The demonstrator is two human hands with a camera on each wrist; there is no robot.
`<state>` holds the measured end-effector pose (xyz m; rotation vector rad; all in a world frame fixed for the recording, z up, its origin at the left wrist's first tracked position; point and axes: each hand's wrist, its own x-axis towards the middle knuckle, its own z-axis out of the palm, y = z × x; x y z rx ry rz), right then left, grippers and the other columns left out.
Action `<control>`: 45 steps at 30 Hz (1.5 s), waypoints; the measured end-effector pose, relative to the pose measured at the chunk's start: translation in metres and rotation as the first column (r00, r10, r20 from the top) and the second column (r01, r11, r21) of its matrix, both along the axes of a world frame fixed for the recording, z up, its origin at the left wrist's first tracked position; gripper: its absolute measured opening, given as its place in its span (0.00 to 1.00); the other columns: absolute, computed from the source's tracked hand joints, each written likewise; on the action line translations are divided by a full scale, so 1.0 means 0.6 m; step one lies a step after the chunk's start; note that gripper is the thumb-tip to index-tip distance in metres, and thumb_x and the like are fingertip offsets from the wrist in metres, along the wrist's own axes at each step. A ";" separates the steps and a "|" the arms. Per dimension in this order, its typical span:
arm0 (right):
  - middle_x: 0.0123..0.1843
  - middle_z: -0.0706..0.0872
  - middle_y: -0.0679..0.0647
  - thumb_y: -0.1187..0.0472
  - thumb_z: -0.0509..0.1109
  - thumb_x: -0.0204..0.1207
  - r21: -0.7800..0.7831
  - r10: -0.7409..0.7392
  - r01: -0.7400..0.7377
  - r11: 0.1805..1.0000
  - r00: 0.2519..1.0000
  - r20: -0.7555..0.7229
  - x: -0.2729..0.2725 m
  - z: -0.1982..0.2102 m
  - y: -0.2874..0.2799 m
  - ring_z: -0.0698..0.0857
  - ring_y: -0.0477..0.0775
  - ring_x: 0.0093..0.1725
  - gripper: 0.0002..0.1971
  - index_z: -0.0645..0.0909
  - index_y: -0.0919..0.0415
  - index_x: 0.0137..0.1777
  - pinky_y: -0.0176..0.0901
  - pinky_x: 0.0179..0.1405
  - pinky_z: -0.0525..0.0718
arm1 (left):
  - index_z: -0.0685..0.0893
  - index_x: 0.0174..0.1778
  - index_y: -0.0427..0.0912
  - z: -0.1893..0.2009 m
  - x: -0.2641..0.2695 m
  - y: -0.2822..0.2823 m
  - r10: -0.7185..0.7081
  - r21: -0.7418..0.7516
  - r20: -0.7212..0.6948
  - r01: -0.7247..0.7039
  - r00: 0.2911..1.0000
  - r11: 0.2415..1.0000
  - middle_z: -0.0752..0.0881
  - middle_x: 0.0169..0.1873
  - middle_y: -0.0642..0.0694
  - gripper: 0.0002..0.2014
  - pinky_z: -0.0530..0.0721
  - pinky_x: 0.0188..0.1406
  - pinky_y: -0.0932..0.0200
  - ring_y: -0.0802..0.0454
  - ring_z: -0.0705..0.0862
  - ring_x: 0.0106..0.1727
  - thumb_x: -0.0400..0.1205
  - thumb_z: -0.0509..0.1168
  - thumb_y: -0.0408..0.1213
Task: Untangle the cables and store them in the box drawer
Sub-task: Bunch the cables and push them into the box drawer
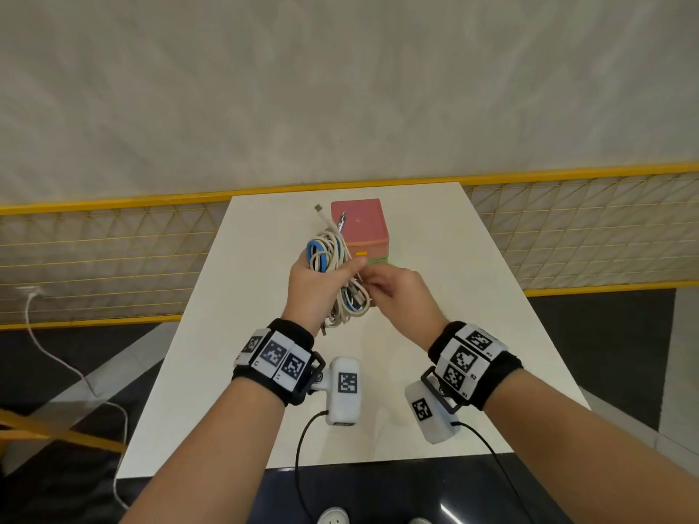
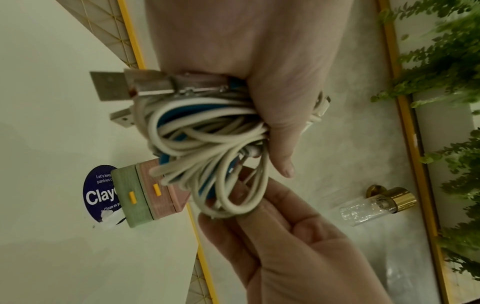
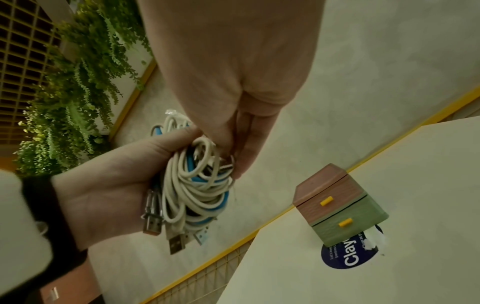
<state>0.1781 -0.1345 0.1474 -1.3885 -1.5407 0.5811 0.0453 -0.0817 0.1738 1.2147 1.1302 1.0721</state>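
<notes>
A tangled bundle of white and blue USB cables is held above the white table. My left hand grips the bundle in its fist, with metal plugs sticking out. My right hand pinches a strand at the bundle's right side with its fingertips. Behind the hands stands the small box, a pink drawer over a green drawer, each with a yellow handle; both drawers are closed.
A round blue sticker lies on the table under the box. A yellow-framed mesh railing runs behind the table. A white cord trails on the floor at left. Green plants hang on the wall.
</notes>
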 end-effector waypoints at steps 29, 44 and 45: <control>0.53 0.82 0.56 0.67 0.64 0.77 -0.543 -0.531 0.387 0.745 0.836 -0.134 0.114 -0.186 0.196 0.81 0.55 0.50 0.24 0.67 0.60 0.73 0.44 0.49 0.78 | 0.73 0.71 0.50 -0.126 0.066 0.229 -0.165 0.070 -0.875 0.457 0.455 0.887 0.88 0.49 0.48 0.28 0.85 0.50 0.50 0.43 0.86 0.50 0.75 0.72 0.43; 0.54 0.86 0.65 0.72 0.75 0.68 -0.629 -0.663 0.367 0.685 0.672 -0.329 0.079 -0.268 0.318 0.86 0.60 0.48 0.26 0.72 0.72 0.66 0.24 0.23 0.78 | 0.70 0.75 0.47 -0.146 0.079 0.280 -0.128 0.017 -0.969 0.573 0.212 0.819 0.88 0.51 0.44 0.30 0.86 0.49 0.48 0.41 0.86 0.51 0.75 0.69 0.38; 0.51 0.87 0.65 0.72 0.75 0.68 -0.631 -0.674 0.352 0.691 0.631 -0.385 0.077 -0.269 0.314 0.87 0.61 0.45 0.24 0.72 0.73 0.63 0.26 0.22 0.80 | 0.70 0.75 0.47 -0.147 0.078 0.281 -0.133 0.018 -0.966 0.573 0.221 0.820 0.88 0.51 0.44 0.30 0.86 0.49 0.48 0.41 0.86 0.52 0.75 0.69 0.39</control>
